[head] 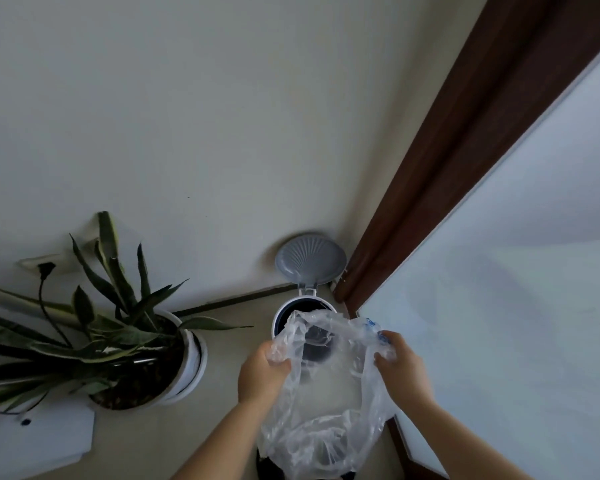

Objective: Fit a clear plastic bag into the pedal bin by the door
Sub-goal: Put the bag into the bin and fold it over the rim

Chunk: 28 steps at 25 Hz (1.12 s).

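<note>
Bag [326, 403] held open above bin [281, 315]; left hand [262, 374] and right hand [400, 368] each clamped on rim; lid [310, 259] up.

Both bare forearms reaching forward and down, converging. Left hand [262, 374] curled, thumb over fingers — pinched closed on thin film. Right hand [400, 368] level with it, well apart, fingers bunched around a fold — closed too.

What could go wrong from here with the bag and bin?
The lid stands up near the wall and might drop shut mid-fit. The bag hangs between the left hand and right hand, mouth not yet over the bin rim; thin film could tear or slip off.
</note>
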Tool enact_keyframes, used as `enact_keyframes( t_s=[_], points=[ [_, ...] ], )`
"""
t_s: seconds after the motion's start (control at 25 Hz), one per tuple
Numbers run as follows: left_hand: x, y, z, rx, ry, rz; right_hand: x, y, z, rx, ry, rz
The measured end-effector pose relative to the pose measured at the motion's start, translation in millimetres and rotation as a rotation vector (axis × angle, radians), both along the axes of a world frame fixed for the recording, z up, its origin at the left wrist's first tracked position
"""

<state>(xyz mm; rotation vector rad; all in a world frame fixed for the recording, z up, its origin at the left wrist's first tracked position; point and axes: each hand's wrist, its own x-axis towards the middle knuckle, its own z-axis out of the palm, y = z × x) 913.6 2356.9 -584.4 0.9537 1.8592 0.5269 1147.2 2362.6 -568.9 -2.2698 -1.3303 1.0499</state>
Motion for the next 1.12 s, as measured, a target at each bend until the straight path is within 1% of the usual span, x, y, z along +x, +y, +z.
enact_keyframes(
  t_s=[0.08,0.2,0.36,0.56,0.72,0.8,0.96,1.04,1.12],
  points=[
    [2.4,5.5,-12.3,0.028,-0.058,-0.006,3.4,15.1,-22.6,-0.028,0.008,0.020],
    [8.1,17.9,-40.3,0.070,-0.033,-0.017,5.7,40.0,-62.7,-0.053,0.040,0.015],
    [23.6,35.2,-81.6,0.055,-0.023,0.076,8.2,58.2,-114.7,-0.079,0.075,-0.037],
    [34.9,62.1,-144.1,0.031,-0.048,0.197,14.9,85.4,-185.9,-0.054,0.093,-0.014],
    [30.9,84.4,-190.2,0.070,-0.023,0.219,19.0,108.8,-239.4,-0.033,0.096,0.004],
    [27.3,96.5,-215.5,0.059,-0.023,0.238,19.6,123.2,-264.5,-0.024,0.096,0.006],
    [28.4,108.4,-257.0,0.030,-0.022,0.304,18.0,141.6,-302.7,-0.025,0.056,0.060],
    [31.2,113.5,-277.6,0.010,0.025,0.318,14.1,148.5,-319.9,-0.018,0.006,0.072],
    [35.6,119.1,-302.8,0.009,0.083,0.274,11.2,155.6,-340.4,-0.032,-0.056,0.067]
  ],
)
